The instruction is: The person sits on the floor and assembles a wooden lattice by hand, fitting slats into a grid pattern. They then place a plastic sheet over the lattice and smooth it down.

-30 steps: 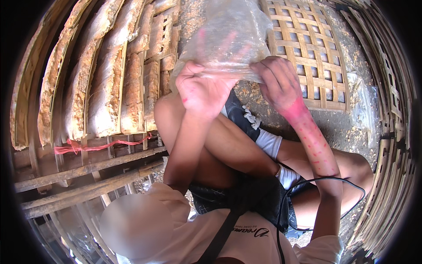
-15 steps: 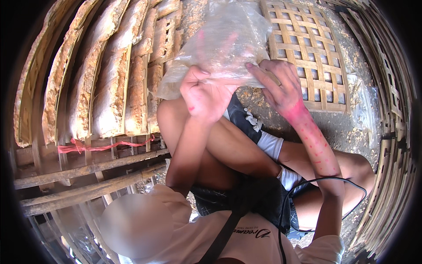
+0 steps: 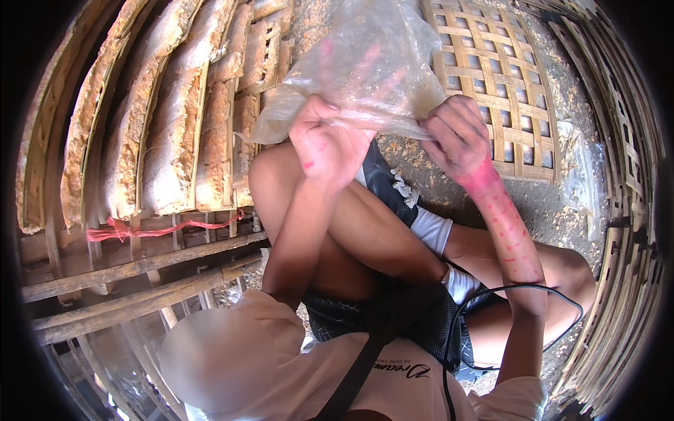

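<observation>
A person sits with legs folded on the grey floor, and in front of the knees is the large, clear plastic bag, held up between the two hands. The left hand is turned palm up at the mouth of the bag; its pink-stained fingers are seen through the film, spread apart, with the thumb bent near the rim. The right hand is closed tightly on the right corner of this mouth, its knuckles upward. The hands are apart, with the stretched rim between them. Pale specks are visible through the bag, but I cannot tell if they lie inside or behind it.

To the right of the bag, just beside it, a rectangular panel of woven tan bamboo lies flat, with something whitish showing through its square holes. Beyond this panel is a crumpled sheet of clear plastic, and farther right from the bag there are many thin brown bamboo strips in rows. To the left of the bag, long bamboo-edged rows carry crumbly slabs, whitish and orange-brown. Below them a pink plastic string runs over the slats, near two long wooden poles. Light crumbs are scattered on the floor around the bag.
</observation>
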Demonstrator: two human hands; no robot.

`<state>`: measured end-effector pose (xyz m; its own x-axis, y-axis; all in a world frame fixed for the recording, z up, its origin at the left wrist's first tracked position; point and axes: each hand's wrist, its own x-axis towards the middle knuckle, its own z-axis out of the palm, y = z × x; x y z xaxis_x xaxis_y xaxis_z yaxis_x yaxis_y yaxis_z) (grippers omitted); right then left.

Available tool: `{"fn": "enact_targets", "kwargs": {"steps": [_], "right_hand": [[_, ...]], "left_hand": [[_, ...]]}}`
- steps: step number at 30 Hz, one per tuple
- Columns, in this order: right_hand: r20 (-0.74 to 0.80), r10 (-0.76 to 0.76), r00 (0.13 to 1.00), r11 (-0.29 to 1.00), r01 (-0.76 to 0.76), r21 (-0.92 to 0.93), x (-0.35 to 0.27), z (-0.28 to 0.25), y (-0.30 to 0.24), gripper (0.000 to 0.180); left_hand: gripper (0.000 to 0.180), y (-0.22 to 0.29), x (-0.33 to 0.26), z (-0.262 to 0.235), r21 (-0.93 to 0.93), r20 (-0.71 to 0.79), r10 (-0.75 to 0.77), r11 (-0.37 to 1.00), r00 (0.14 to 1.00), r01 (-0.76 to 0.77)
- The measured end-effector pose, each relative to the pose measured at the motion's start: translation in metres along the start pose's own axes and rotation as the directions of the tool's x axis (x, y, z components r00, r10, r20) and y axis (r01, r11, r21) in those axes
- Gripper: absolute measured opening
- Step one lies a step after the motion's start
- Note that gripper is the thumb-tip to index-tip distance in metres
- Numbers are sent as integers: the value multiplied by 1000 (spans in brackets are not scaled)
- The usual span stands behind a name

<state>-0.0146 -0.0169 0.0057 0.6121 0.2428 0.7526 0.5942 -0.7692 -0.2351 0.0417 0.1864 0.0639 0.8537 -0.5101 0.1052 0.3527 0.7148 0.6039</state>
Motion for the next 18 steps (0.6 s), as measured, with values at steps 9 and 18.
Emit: {"fn": "enact_targets", "kwargs": {"steps": [9, 18], "right_hand": [[-51, 81, 995, 997, -80, 25, 12, 0, -17, 56], [29, 80, 996, 974, -84, 211, 27, 2, -46, 63]], "left_hand": [[81, 7, -3, -11, 34, -47, 13, 999, 999, -11], [54, -31, -14, -32, -215, 140, -85, 970, 987, 114]]}}
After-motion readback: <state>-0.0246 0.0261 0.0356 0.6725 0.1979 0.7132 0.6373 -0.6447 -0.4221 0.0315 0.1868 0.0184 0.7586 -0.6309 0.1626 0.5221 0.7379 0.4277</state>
